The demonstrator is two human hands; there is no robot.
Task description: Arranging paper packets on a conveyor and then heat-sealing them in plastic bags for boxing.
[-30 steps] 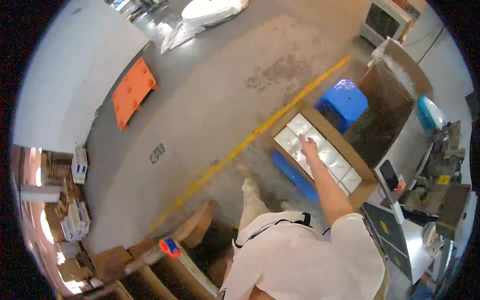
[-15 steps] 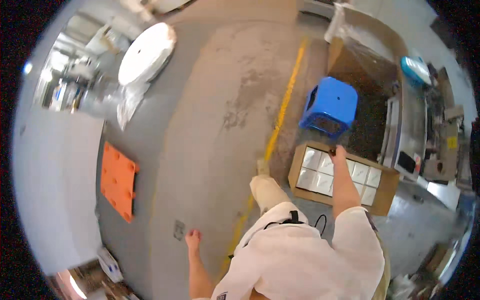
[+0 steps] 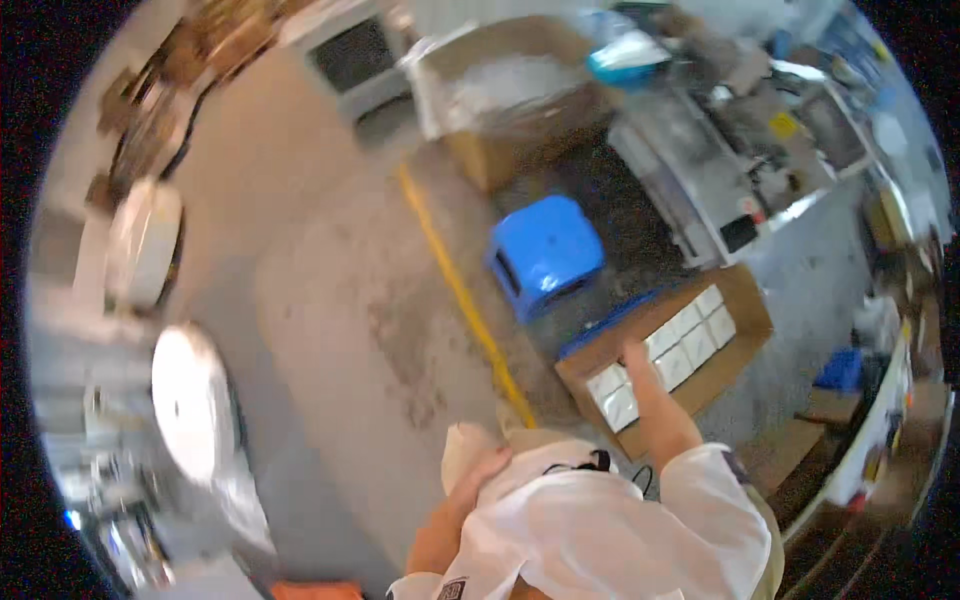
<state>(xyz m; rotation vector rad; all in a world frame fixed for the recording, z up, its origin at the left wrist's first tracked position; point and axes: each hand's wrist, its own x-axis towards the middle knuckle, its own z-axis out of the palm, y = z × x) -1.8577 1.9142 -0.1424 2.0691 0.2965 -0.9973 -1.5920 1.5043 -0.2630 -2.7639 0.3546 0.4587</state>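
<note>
My right hand (image 3: 635, 357) is over an open cardboard carton (image 3: 742, 343) in front of me to the right. Its fingers look closed, with a small dark bit at their tips that I cannot make out. In the carton, small white boxes (image 3: 672, 366) stand in two rows, some hidden by my hand and forearm. Low in front of my body, my left hand (image 3: 488, 464) is close to the light cloth over my leg. Blur hides how its fingers lie.
A blue plastic stool (image 3: 548, 250) stands just beyond the carton. Past it are a large cardboard box (image 3: 480, 160) with clear plastic and a grey metal machine (image 3: 690, 185). A yellow floor line (image 3: 455, 275) runs ahead. A white round roll (image 3: 188, 405) sits at left.
My view has swung right, so the stool, carton and large box appear further left. My left hand has come in from the side toward my leg. My right hand stays over the carton.
</note>
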